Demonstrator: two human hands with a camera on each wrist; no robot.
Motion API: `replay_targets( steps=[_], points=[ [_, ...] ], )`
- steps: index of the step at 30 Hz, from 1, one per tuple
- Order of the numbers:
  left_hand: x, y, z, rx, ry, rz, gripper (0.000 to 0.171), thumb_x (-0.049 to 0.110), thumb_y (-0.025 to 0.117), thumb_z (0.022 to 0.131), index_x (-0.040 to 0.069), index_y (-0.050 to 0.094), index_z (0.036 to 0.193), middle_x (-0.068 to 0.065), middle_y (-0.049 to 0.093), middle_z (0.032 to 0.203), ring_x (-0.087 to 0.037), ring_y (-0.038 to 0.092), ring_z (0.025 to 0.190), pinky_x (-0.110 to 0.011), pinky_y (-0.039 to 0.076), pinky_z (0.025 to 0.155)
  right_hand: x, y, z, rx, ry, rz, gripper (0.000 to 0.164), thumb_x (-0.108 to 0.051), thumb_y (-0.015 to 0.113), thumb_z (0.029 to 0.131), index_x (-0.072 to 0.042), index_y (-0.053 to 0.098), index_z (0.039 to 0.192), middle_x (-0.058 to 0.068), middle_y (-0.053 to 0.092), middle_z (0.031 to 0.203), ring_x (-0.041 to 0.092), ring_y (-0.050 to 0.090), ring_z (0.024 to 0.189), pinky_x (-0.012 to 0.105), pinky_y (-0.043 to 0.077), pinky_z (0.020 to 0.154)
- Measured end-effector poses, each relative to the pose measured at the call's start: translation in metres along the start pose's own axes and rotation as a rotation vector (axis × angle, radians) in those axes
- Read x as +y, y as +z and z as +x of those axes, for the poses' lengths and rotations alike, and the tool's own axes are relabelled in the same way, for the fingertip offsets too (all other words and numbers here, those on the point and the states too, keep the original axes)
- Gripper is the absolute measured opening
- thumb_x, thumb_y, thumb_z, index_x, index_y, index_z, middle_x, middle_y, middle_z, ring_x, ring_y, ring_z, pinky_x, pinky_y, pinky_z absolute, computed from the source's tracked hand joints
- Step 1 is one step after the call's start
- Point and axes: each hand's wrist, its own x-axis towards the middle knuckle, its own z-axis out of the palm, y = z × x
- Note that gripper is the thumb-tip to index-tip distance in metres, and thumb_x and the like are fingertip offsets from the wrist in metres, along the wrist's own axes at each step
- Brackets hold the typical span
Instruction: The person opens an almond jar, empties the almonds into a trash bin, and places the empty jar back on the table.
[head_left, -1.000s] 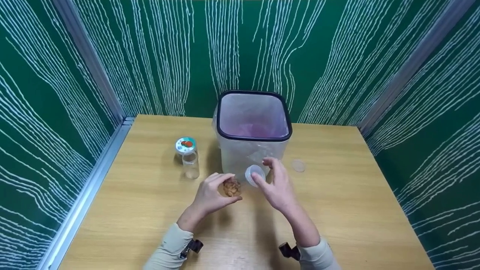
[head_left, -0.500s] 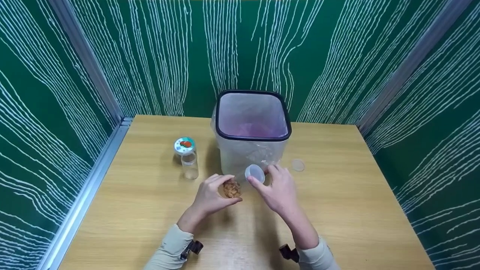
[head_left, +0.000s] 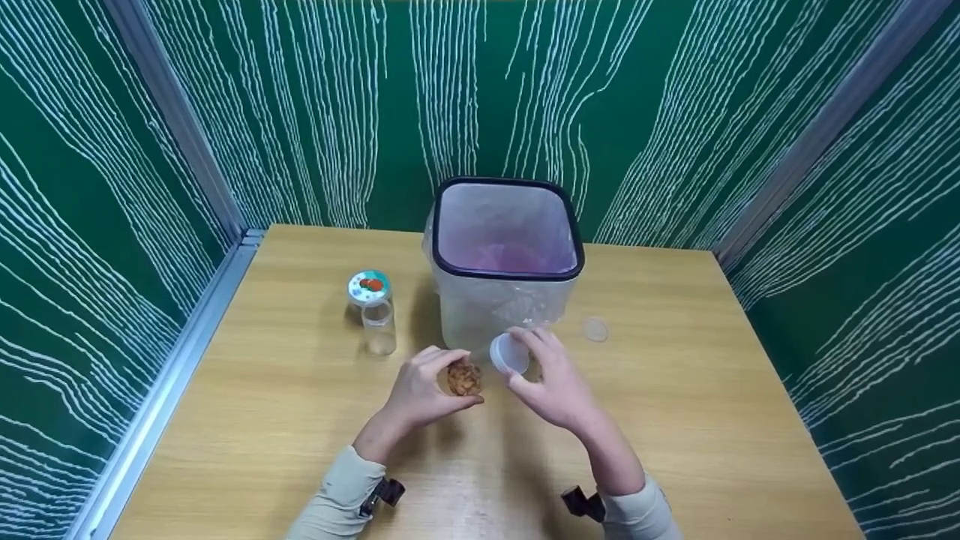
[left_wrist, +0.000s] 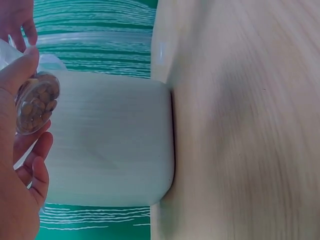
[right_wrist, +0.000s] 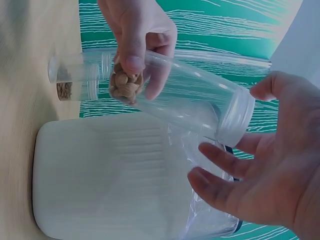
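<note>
My left hand [head_left: 424, 386] grips the base end of a clear plastic jar [right_wrist: 185, 85] and holds it tilted above the table. Brown nut-like pieces [right_wrist: 125, 87] lie gathered at the jar's bottom, and they show through the base in the left wrist view. A translucent white screw lid [right_wrist: 237, 117] sits on the other end, pointing up to the right. My right hand [head_left: 555, 382] holds this lid between thumb and fingertips, its other fingers spread beside the jar. The head view largely loses the clear jar wall against the bin.
Behind the hands stands a pale bin [head_left: 480, 315] with a black rim and a plastic liner. To the left are an upright clear jar [head_left: 380, 334] and a container with a tomato-patterned lid [head_left: 370, 286]. A thin clear disc [head_left: 596, 330] lies right of the bin.
The right hand's fingers first stood away from the lid, then closed around it and turned; its index finger is now over the lid's top. The left hand has stayed still.
</note>
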Motion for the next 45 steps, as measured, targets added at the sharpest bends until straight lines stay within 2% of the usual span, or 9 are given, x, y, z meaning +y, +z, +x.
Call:
replay_targets(
  steps=[8,13,16,20,23,31,38,42,45],
  points=[
    [-0.005,0.003,-0.009,0.013,0.01,0.032,0.063,0.051,0.085,0.067,0.012,0.069,0.113,0.003,0.068,0.098,-0.01,0.058,0.086,-0.027,0.053,0.072,0.005,0.008,-0.005,-0.089,-0.098,0.087,0.081,-0.003,0.07,0.07,-0.012,0.041,0.146,0.008,0.047,0.139,0.021,0.044,0.122,0.045,0.043,0.096],
    [-0.006,0.001,-0.007,0.03,0.015,0.038,0.064,0.051,0.085,0.068,0.01,0.068,0.114,0.002,0.068,0.1,-0.011,0.058,0.088,-0.028,0.053,0.074,0.005,0.013,-0.004,-0.002,-0.116,0.105,0.096,-0.018,0.082,0.075,-0.003,0.025,0.151,0.017,0.038,0.146,0.027,0.034,0.133,0.049,0.032,0.106],
    [-0.006,-0.001,-0.007,0.037,0.0,0.03,0.064,0.051,0.085,0.068,0.01,0.068,0.114,0.002,0.068,0.1,-0.011,0.058,0.088,-0.029,0.053,0.074,0.003,0.016,-0.001,0.116,-0.049,0.065,0.087,-0.031,0.082,0.078,0.0,0.036,0.144,0.016,0.047,0.138,0.029,0.041,0.128,0.049,0.035,0.103],
    [-0.006,-0.001,-0.008,0.039,-0.018,0.027,0.064,0.051,0.085,0.068,0.009,0.069,0.114,0.001,0.068,0.099,-0.012,0.059,0.087,-0.03,0.054,0.072,0.0,0.019,0.001,0.254,0.065,0.024,0.05,-0.035,0.072,0.087,-0.003,0.058,0.122,0.01,0.062,0.118,0.029,0.054,0.112,0.047,0.041,0.092],
    [-0.005,0.0,-0.007,0.019,-0.029,0.025,0.064,0.052,0.083,0.069,0.01,0.068,0.115,0.001,0.068,0.101,-0.012,0.058,0.088,-0.029,0.054,0.074,-0.001,0.019,0.001,0.299,0.128,0.025,0.032,-0.036,0.065,0.092,-0.007,0.066,0.108,0.006,0.067,0.106,0.03,0.058,0.104,0.046,0.042,0.089],
    [-0.005,0.003,-0.002,0.025,-0.023,0.034,0.063,0.052,0.084,0.068,0.01,0.069,0.114,0.002,0.068,0.101,-0.011,0.058,0.088,-0.029,0.054,0.073,-0.004,0.019,0.002,0.274,0.201,-0.077,0.05,-0.059,0.069,0.081,-0.012,0.064,0.097,0.002,0.063,0.089,0.024,0.055,0.087,0.041,0.042,0.075],
    [-0.006,0.0,0.006,0.065,0.013,0.045,0.062,0.05,0.085,0.067,0.013,0.069,0.115,0.002,0.069,0.101,-0.012,0.059,0.088,-0.029,0.053,0.074,-0.009,0.015,0.008,0.251,0.229,-0.138,0.055,-0.063,0.072,0.076,-0.012,0.054,0.086,0.001,0.052,0.077,0.022,0.047,0.075,0.037,0.039,0.066],
    [-0.005,0.002,0.001,0.071,0.011,0.054,0.063,0.05,0.086,0.065,0.013,0.07,0.114,0.003,0.069,0.099,-0.01,0.059,0.088,-0.028,0.053,0.073,-0.009,0.017,0.003,0.244,0.225,-0.162,0.058,-0.067,0.069,0.075,-0.012,0.054,0.085,0.0,0.054,0.077,0.022,0.048,0.074,0.037,0.039,0.065],
    [-0.002,0.005,-0.004,0.049,-0.01,0.048,0.064,0.052,0.085,0.066,0.013,0.069,0.115,0.003,0.069,0.1,-0.01,0.059,0.088,-0.028,0.053,0.073,-0.007,0.018,-0.002,0.258,0.199,-0.135,0.052,-0.06,0.073,0.076,-0.012,0.059,0.089,0.0,0.059,0.081,0.021,0.051,0.078,0.038,0.041,0.067]
  ],
)
